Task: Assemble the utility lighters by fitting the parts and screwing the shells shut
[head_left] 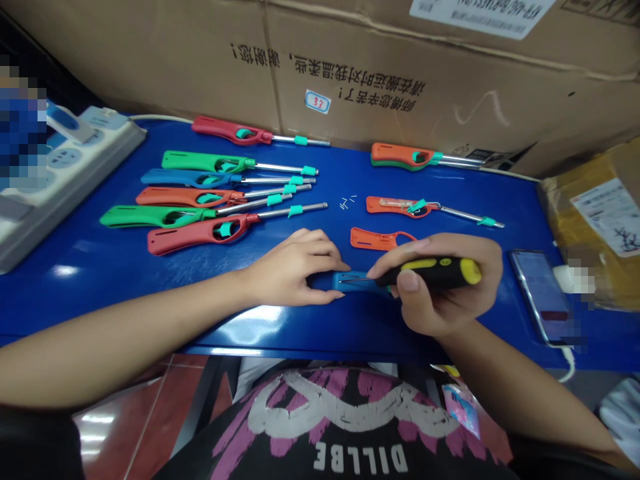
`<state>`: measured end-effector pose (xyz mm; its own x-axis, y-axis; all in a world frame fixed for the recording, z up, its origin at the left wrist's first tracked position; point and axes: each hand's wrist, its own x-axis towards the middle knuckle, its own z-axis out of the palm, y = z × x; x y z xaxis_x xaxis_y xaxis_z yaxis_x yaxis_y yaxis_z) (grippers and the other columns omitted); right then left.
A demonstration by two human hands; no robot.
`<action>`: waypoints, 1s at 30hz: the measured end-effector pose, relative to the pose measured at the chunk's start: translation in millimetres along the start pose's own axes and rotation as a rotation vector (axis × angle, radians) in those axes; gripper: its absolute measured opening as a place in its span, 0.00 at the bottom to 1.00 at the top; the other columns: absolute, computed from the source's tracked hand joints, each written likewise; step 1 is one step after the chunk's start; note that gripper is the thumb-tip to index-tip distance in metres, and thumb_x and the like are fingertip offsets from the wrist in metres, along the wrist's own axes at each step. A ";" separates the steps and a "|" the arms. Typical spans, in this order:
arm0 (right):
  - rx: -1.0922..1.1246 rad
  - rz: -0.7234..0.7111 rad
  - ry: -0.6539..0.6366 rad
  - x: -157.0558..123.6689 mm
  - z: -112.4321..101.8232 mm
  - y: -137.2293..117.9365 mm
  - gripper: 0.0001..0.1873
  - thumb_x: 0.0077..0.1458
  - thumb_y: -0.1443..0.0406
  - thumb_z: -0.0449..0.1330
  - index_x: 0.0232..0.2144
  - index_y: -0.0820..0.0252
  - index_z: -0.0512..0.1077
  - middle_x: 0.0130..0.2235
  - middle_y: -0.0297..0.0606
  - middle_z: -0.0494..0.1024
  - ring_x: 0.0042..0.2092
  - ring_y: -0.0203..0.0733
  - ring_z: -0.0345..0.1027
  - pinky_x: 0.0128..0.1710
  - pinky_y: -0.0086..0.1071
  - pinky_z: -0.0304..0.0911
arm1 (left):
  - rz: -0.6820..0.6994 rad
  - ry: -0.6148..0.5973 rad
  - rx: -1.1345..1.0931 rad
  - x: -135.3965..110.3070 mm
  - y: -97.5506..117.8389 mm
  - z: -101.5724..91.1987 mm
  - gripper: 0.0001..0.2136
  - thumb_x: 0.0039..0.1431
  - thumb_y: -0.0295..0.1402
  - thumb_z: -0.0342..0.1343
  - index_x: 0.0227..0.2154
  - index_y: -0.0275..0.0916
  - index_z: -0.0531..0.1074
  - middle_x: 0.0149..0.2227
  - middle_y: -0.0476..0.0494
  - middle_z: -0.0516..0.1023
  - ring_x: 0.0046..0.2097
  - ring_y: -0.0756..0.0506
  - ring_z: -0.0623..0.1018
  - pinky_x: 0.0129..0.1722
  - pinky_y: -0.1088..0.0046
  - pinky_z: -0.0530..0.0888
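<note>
1. Head view, lower centre: the left hand (293,270) lies knuckles-up on the table (100,267), fingers curled and pressed down on one end of a blue shell (350,281), pinning it flat.
2. Just right of it, the right hand (445,293) is closed in a fist round a screwdriver (440,270) with a black and yellow handle. Its thin shaft points left and meets the blue shell close to the left fingertips.
3. Risk: the tip works right beside those fingertips. If it skids off the smooth plastic, it would likely jab them or gouge the shell.
4. Risk: the shell is held at one end only, so a hard push from the driver could make it pivot or slide on the glossy table.
5. Centre: an orange shell (377,238) lies just above the hands, an opened lighter (400,205) above that. The tiny loose parts (347,202) beside them could be swept away by a forearm.
6. Left half: six whole lighters (200,200) lie in a row, well apart from the hands.
7. Right edge: a phone (543,293) lies near the right wrist, and an elbow swing could knock it.
8. Top: cardboard boxes (400,67). Upper left: a power strip (65,167).
</note>
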<state>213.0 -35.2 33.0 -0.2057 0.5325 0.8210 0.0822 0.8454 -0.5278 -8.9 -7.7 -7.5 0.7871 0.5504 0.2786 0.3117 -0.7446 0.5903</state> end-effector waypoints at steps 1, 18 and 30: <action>-0.006 0.008 -0.010 0.0 -0.7 -0.5 0.19 0.54 0.75 0.64 0.48 0.61 0.71 0.29 0.34 0.79 0.25 0.37 0.77 0.27 0.30 0.75 | 0.002 0.001 0.001 0.2 0.0 0.0 0.15 0.63 0.43 0.64 0.48 0.41 0.79 0.45 0.45 0.83 0.48 0.42 0.76 0.49 0.64 0.67; -0.143 0.054 0.035 -9.5 0.9 -3.1 0.16 0.58 0.69 0.66 0.48 0.53 0.70 0.34 0.31 0.78 0.27 0.40 0.80 0.25 0.32 0.75 | -0.003 -0.005 -0.004 -0.4 1.0 0.3 0.14 0.63 0.43 0.64 0.47 0.41 0.79 0.45 0.45 0.82 0.48 0.43 0.76 0.49 0.64 0.67; -0.193 0.091 0.096 -12.0 4.2 -5.4 0.14 0.56 0.69 0.67 0.44 0.56 0.70 0.31 0.29 0.77 0.25 0.38 0.77 0.26 0.33 0.75 | 0.011 0.009 0.002 -0.1 -0.7 0.9 0.16 0.63 0.43 0.64 0.49 0.41 0.79 0.45 0.45 0.82 0.48 0.43 0.76 0.49 0.64 0.67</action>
<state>210.9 -46.3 25.1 -0.0961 0.6009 0.7935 0.2827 0.7809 -0.5571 -8.8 -7.6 -8.7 0.7855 0.5457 0.2918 0.3045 -0.7514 0.5854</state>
